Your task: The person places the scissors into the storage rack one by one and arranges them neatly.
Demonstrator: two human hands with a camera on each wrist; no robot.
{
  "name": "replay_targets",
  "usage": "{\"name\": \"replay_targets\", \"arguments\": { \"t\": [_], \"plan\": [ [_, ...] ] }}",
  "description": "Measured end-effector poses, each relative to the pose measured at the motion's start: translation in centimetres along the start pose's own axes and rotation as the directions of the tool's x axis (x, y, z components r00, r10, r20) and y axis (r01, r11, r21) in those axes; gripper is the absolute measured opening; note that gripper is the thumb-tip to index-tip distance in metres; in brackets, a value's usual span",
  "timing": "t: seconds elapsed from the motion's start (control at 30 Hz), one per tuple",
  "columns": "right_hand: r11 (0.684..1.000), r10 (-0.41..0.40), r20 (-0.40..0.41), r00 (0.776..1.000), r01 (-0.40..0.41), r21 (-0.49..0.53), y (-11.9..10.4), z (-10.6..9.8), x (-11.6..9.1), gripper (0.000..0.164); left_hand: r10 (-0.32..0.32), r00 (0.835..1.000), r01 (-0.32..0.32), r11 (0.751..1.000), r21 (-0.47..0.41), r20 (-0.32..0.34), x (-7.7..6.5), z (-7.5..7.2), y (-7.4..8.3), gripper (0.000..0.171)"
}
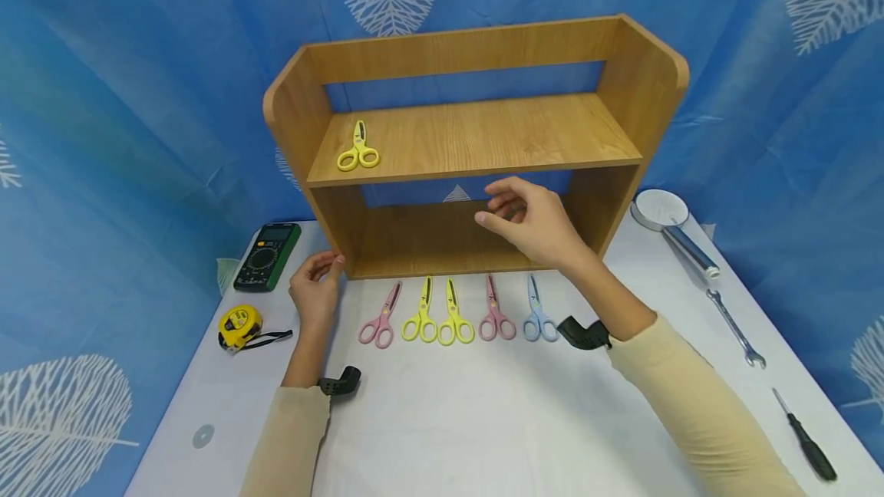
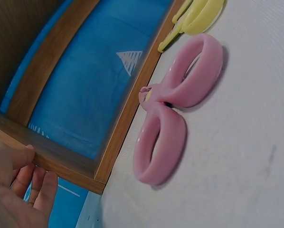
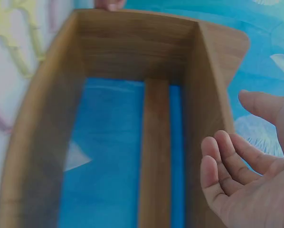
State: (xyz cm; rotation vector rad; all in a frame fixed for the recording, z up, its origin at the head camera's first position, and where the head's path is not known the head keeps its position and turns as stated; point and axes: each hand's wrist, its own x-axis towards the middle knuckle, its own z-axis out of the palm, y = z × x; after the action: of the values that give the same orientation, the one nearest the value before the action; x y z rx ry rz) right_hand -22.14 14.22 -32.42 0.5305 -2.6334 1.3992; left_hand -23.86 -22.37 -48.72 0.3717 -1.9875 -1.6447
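Observation:
A two-tier wooden desk shelf (image 1: pixel 476 168) stands at the back of the table. My left hand (image 1: pixel 318 287) holds the front edge of its left side panel near the bottom; in the left wrist view the thumb (image 2: pixel 23 156) lies on the edge and the fingers (image 2: pixel 46 190) on the outer side. My right hand (image 1: pixel 532 221) hovers in front of the lower tier, fingers loosely bent, with nothing in it. Yellow scissors (image 1: pixel 358 148) lie on the upper tier at the left. Before the shelf lie pink scissors (image 2: pixel 161 137), two yellow pairs (image 1: pixel 419 313), another pink pair (image 1: pixel 495 311) and blue scissors (image 1: pixel 538 311).
To the left are a green-edged multimeter (image 1: pixel 268 258) and a yellow tape measure (image 1: pixel 240 326). Along the right side lie a magnifying glass (image 1: pixel 691 249), a wrench (image 1: pixel 736 328) and a screwdriver (image 1: pixel 806 439). Blue curtain (image 1: pixel 138 136) hangs behind and on both sides.

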Motion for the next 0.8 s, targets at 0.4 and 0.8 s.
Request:
{"name": "replay_targets", "arguments": {
  "t": [0.4, 0.8],
  "plan": [
    [0.978, 0.187, 0.022, 0.982, -0.184, -0.097, 10.5, 1.3, -8.6, 0.051, -0.001, 1.000, 0.001, 1.000, 0.020, 0.005, 0.0, 0.1, 0.0, 0.025],
    [0.939, 0.319, 0.124, 0.940, -0.295, -0.178, 14.3, 2.4, -12.3, 0.057, 0.003, 1.000, -0.003, 1.000, -0.003, -0.001, -0.1, 0.0, 0.2, 0.022]
  ]
}}
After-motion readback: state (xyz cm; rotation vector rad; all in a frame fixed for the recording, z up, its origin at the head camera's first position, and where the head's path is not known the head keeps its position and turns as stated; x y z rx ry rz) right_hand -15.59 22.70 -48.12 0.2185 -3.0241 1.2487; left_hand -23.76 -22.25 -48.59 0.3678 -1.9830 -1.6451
